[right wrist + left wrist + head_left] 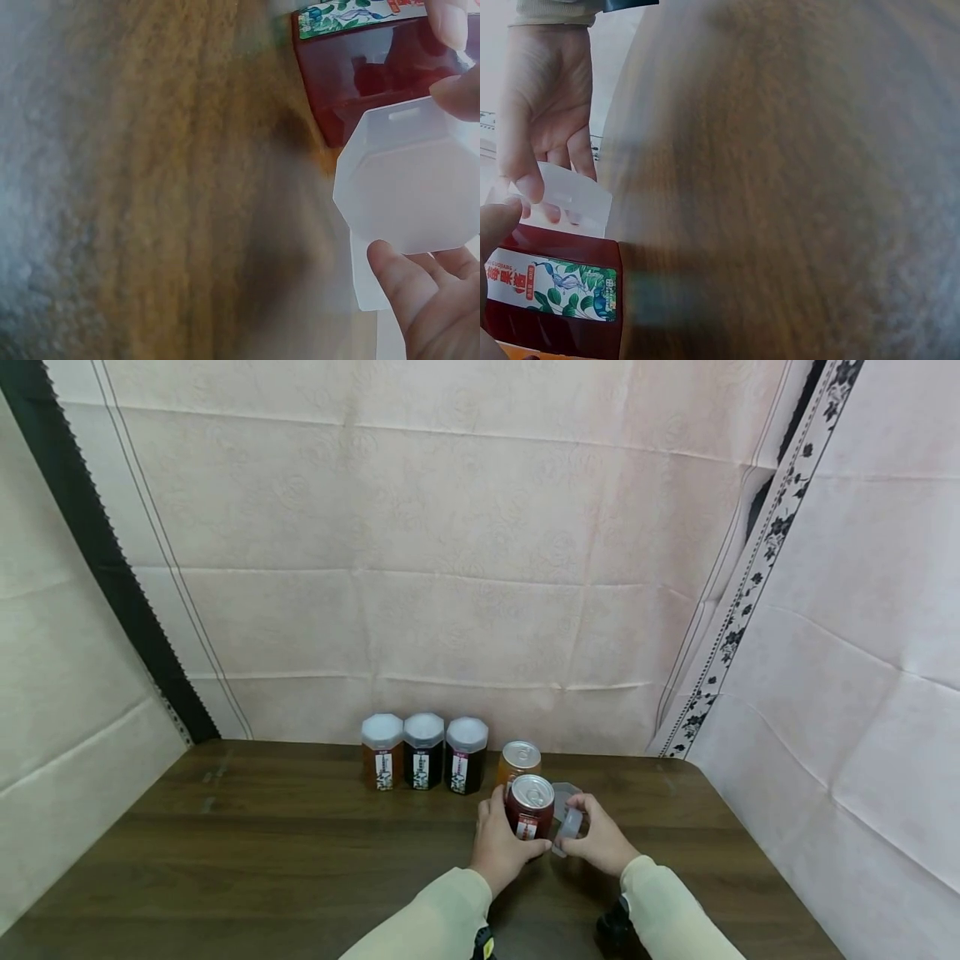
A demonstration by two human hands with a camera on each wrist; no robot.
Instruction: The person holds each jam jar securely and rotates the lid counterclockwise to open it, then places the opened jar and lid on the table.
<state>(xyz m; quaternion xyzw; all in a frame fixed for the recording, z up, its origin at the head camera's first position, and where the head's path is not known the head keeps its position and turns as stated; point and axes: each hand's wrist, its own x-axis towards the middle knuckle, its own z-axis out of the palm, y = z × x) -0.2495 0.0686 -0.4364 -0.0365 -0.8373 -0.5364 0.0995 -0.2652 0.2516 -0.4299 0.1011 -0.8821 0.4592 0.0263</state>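
1. Our dark red jar (pixel 532 806) is upright, right of centre along the worktop (pixel 300 860) and in from its far edge; an orange jar (pixel 519 760) stands just behind it; three capped jars (pixel 423 760) form a row to the left, close to that edge.
2. Our left hand (pixel 498 843) grips the dark red jar, thumb in front; our right hand (pixel 600 839) pinches a translucent cap (pixel 412 191) just beside it; a second pale piece (pixel 365 285) shows behind, perhaps separate, we cannot tell.
3. We judge the cap could slip from an uneven pinch; a loose left-hand grip could let a push tip the dark red jar into the orange one.
4. Its label (pixel 562 292) shows red characters and green leaves, the small letters too blurred to read; the white labels (pixel 422 770) carry dark, illegible lettering; we can read no brand.
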